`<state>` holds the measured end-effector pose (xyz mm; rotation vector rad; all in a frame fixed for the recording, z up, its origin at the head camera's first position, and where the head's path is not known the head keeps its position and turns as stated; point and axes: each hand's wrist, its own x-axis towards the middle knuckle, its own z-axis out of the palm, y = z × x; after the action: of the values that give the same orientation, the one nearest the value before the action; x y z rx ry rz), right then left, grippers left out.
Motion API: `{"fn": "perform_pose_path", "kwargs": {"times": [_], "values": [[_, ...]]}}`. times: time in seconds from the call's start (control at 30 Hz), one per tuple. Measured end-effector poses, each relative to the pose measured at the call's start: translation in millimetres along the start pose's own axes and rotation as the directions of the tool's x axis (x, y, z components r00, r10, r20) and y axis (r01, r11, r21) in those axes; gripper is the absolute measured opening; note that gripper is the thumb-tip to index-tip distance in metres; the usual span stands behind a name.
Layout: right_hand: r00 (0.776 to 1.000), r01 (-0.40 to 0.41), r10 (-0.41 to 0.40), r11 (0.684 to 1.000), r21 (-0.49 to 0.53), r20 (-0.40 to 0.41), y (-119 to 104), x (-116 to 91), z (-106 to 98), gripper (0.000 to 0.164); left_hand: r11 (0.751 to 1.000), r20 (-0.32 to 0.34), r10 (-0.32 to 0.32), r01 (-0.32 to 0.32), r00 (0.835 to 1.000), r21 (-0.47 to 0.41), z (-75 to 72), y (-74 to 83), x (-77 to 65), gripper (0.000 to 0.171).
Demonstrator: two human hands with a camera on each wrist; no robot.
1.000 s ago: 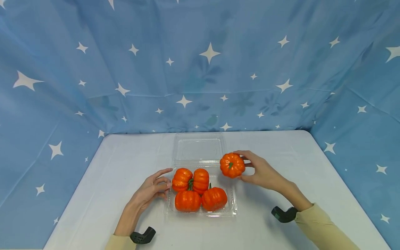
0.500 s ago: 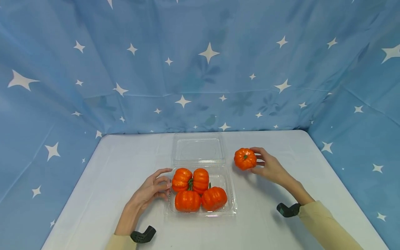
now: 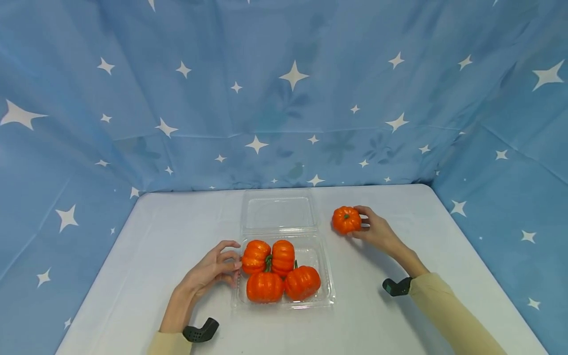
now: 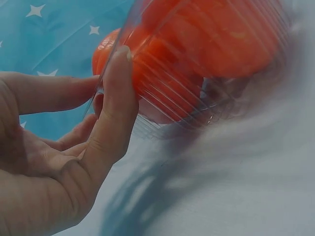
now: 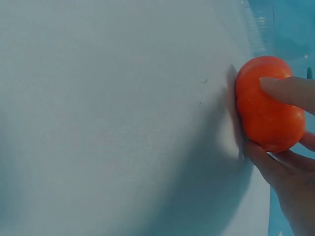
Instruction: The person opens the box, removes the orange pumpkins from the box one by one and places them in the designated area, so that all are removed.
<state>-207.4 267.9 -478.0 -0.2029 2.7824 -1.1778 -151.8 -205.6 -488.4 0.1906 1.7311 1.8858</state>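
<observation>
My right hand (image 3: 377, 232) holds a small orange pumpkin (image 3: 345, 220) with a green stem, right of the clear plastic clamshell box (image 3: 328, 276). In the right wrist view, the thumb and fingers lie around the pumpkin (image 5: 268, 110), whose side meets the white tabletop or nearly does. My left hand (image 3: 212, 268) is at the box's left side; the left wrist view has its thumb and a finger pinching the clear rim (image 4: 109, 64). Inside the box sit several similar pumpkins (image 3: 265, 287), grouped mostly toward the left and front.
The box's hinged lid (image 3: 279, 213) lies folded back flat behind its base. A white table (image 3: 177, 217) extends to both sides, with a blue star-patterned curtain (image 3: 275, 98) rising along its back and sides.
The right hand has carried its pumpkin from over the box's right edge out to the right and back, and lowered it to the table. My left hand stays at the box.
</observation>
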Motion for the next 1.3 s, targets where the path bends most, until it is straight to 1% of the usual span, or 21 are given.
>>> {"fn": "perform_pose_path", "kwargs": {"times": [0.23, 0.43, 0.57, 0.7, 0.8, 0.93, 1.1, 1.2, 1.3], "values": [[1.000, -0.029, 0.029, 0.999, -0.014, -0.006, 3, 6, 3, 0.082, 1.000, -0.007, 0.014, -0.014, 1.000, 0.013, 0.9, -0.4, -0.2, 0.058], [1.000, -0.024, 0.023, 0.998, -0.065, -0.021, 1, 7, 5, 0.084, 1.000, -0.001, 0.019, -0.019, 1.000, 0.007, 2.0, -0.1, -1.0, 0.060], [0.999, -0.029, 0.027, 0.997, -0.066, -0.021, -1, 7, 6, 0.087, 1.000, 0.000, 0.016, -0.016, 1.000, 0.007, 2.4, 0.0, -1.0, 0.062], [0.999, -0.050, 0.049, 0.997, -0.056, -0.023, -2, 6, 5, 0.092, 1.000, -0.006, 0.009, -0.009, 1.000, 0.008, 1.9, 0.7, -1.1, 0.063], [0.998, -0.049, 0.047, 0.996, -0.071, -0.031, -5, 4, 4, 0.092, 1.000, -0.012, 0.007, -0.006, 1.000, 0.010, 1.1, 1.6, -1.4, 0.062], [0.997, -0.011, 0.000, 0.991, -0.133, -0.078, -11, -3, 3, 0.084, 1.000, -0.021, 0.007, -0.006, 1.000, 0.020, 0.3, 2.1, -1.9, 0.060], [0.982, 0.029, -0.064, 0.981, -0.189, -0.180, -21, -15, 1, 0.068, 0.999, -0.015, 0.010, -0.010, 1.000, 0.033, 1.1, 3.3, 0.3, 0.060], [0.975, 0.066, -0.105, 0.979, -0.195, -0.195, -30, -23, 2, 0.063, 0.999, -0.016, 0.007, -0.007, 1.000, 0.033, 1.1, 3.3, 0.4, 0.061], [0.967, 0.124, -0.162, 0.973, -0.192, -0.194, -40, -29, 5, 0.058, 1.000, -0.020, 0.004, -0.004, 1.000, 0.030, 0.6, 2.0, -0.6, 0.061]]}}
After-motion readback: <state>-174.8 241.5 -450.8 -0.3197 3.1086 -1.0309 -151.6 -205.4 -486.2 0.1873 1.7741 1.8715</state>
